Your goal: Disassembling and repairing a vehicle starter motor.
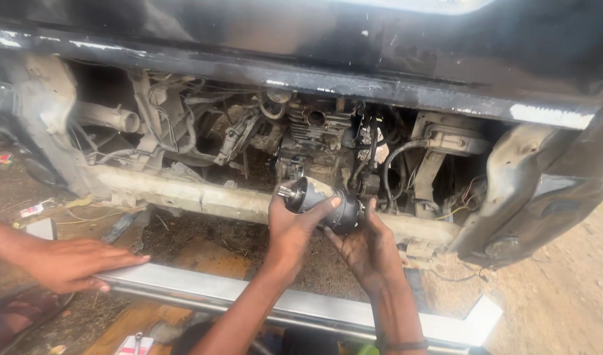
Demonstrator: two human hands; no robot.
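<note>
The motor (322,204) is a short metal cylinder, dark and grimy along its body, with a lighter, shiny nose and a small toothed shaft poking out at its left end. It lies tilted, shaft end up and to the left, raised off the ground in the middle of the scene, just in front of the open underside of the vehicle.

small red-and-white wrapper (31,210) on dirt at left | red scrap of packaging (1,158) at far left edge | white-and-red flat pack (133,344) at bottom edge, partly cut off
</note>
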